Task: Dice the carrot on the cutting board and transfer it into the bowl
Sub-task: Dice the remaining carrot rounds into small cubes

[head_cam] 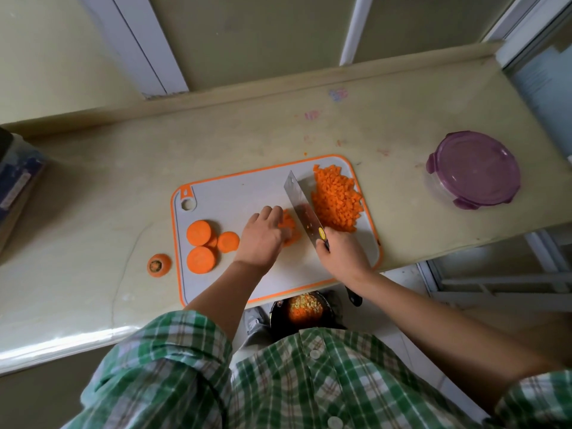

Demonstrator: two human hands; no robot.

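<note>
A grey cutting board point(235, 193) with an orange rim lies on the counter. My left hand point(263, 236) has its fingers curled over a small stack of carrot strips point(291, 229) in the board's middle. My right hand point(342, 252) grips the handle of a cleaver point(301, 205), whose blade stands just right of the strips. A heap of diced carrot point(335, 198) fills the board's right side. Three thick carrot rounds point(202, 243) lie at the board's left. A bowl point(305, 309) with diced carrot and yellow bits sits below the counter edge, partly hidden.
A carrot top end point(158, 265) lies on the counter left of the board. A lidded glass container with a purple lid point(473, 170) stands at the right. A dark box point(15, 181) sits at the far left. The counter edge runs close under the board.
</note>
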